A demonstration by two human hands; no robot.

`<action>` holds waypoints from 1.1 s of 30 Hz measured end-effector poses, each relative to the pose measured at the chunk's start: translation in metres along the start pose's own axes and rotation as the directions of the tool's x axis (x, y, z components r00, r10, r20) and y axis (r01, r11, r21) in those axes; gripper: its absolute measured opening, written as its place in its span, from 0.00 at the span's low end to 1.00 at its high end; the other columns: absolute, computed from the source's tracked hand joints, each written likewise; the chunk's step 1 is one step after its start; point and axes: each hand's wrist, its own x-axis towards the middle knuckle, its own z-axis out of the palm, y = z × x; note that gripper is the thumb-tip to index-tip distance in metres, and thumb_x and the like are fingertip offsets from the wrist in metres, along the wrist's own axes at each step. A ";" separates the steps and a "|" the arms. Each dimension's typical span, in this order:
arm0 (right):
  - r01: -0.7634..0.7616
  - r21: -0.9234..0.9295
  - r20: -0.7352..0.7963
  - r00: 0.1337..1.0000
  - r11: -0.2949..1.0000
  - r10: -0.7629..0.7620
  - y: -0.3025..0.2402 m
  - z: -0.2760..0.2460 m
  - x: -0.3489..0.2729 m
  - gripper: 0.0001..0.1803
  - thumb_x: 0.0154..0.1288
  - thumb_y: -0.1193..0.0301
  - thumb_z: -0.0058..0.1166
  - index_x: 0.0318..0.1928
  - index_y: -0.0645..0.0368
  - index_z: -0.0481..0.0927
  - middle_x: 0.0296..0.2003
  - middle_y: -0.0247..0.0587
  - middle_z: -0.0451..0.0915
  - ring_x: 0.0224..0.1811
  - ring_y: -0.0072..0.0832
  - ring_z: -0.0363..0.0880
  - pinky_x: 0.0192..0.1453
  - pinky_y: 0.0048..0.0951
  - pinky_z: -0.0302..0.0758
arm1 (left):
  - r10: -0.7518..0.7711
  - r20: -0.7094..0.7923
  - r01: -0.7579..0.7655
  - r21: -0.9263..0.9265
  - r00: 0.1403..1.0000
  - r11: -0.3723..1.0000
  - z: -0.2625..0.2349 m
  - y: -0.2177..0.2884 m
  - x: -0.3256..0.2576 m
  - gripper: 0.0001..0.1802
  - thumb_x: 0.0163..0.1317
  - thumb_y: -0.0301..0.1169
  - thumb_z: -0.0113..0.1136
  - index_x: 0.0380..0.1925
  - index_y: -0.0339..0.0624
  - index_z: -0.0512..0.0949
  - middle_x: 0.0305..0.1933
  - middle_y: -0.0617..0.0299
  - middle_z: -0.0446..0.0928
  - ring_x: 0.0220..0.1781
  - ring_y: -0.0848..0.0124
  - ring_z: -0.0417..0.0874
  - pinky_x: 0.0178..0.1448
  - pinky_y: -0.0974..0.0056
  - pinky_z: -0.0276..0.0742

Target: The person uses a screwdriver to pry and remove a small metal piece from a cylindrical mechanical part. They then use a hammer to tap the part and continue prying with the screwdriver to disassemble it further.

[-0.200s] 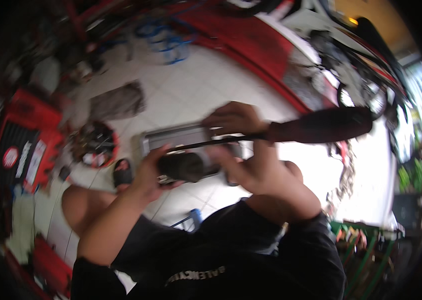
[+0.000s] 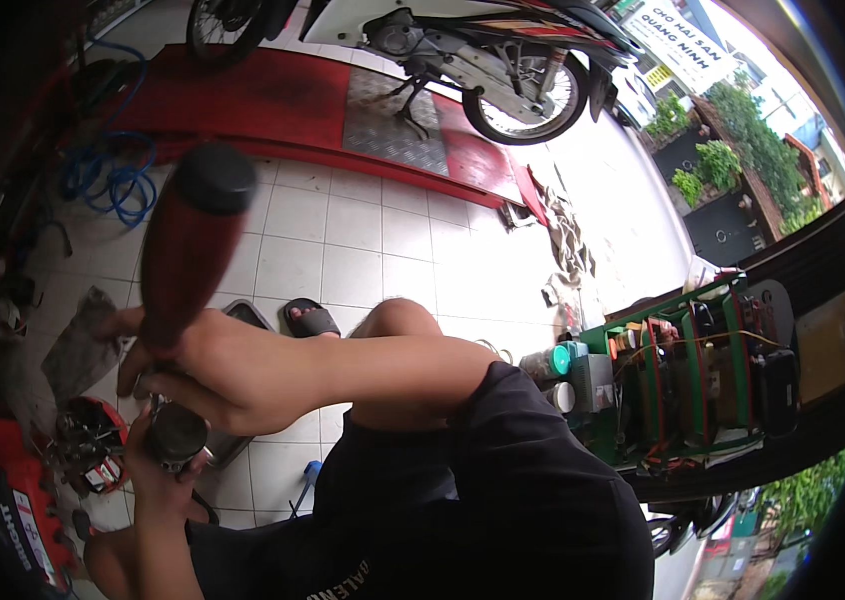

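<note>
Low at the left, my left hand [image 2: 155, 478] is closed around a dark, short cylindrical part [image 2: 177, 437], its round end facing up. My right hand [image 2: 213, 365] bends over the top of that part with curled fingers. From it rises a screwdriver [image 2: 193, 245] with a red handle and black butt, pointing up and away. The screwdriver's shaft is hidden behind the hand. Where the right fingertips meet the cylinder is partly covered. Behind my right forearm lies a dark shallow tray [image 2: 248, 316], mostly blocked by the arm.
A red lift platform [image 2: 273, 100] bears a motorcycle [image 2: 483, 70] at the far side. Blue hose [image 2: 118, 185] coils at the left. A round red basin [image 2: 121, 425] with metal parts and a red case [image 2: 18, 500] stand lower left. A green tool rack [image 2: 678, 385] is at the right.
The view has swung to the right, so both hands now appear further left. The screwdriver handle, which pointed right, now points up. The cylindrical part stays in my left hand.
</note>
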 end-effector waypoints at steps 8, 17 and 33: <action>-0.074 -0.202 -0.170 0.985 0.977 0.039 0.005 0.002 -0.013 0.24 0.64 0.75 0.61 0.58 0.69 0.72 0.34 0.50 0.85 0.34 0.49 0.87 0.39 0.40 0.82 | -0.047 0.154 0.027 0.131 0.987 0.991 0.010 -0.007 -0.001 0.26 0.75 0.51 0.40 0.48 0.41 0.78 0.37 0.47 0.80 0.17 0.67 0.76 0.14 0.71 0.65; -0.065 -0.165 -0.143 0.989 0.984 0.041 0.005 -0.005 -0.011 0.18 0.62 0.72 0.67 0.49 0.67 0.79 0.30 0.44 0.85 0.34 0.45 0.88 0.41 0.37 0.83 | -0.121 0.234 0.115 0.037 0.965 0.993 0.000 -0.003 0.003 0.25 0.74 0.51 0.44 0.51 0.44 0.80 0.42 0.53 0.85 0.34 0.65 0.88 0.25 0.64 0.84; -0.189 -0.180 0.000 0.981 0.965 0.192 -0.015 0.004 -0.003 0.25 0.64 0.81 0.62 0.61 0.69 0.73 0.48 0.51 0.85 0.48 0.39 0.87 0.53 0.36 0.81 | -0.124 -0.056 0.131 0.151 0.991 0.980 0.022 0.005 -0.017 0.27 0.74 0.54 0.48 0.50 0.42 0.81 0.36 0.60 0.84 0.24 0.70 0.82 0.23 0.71 0.75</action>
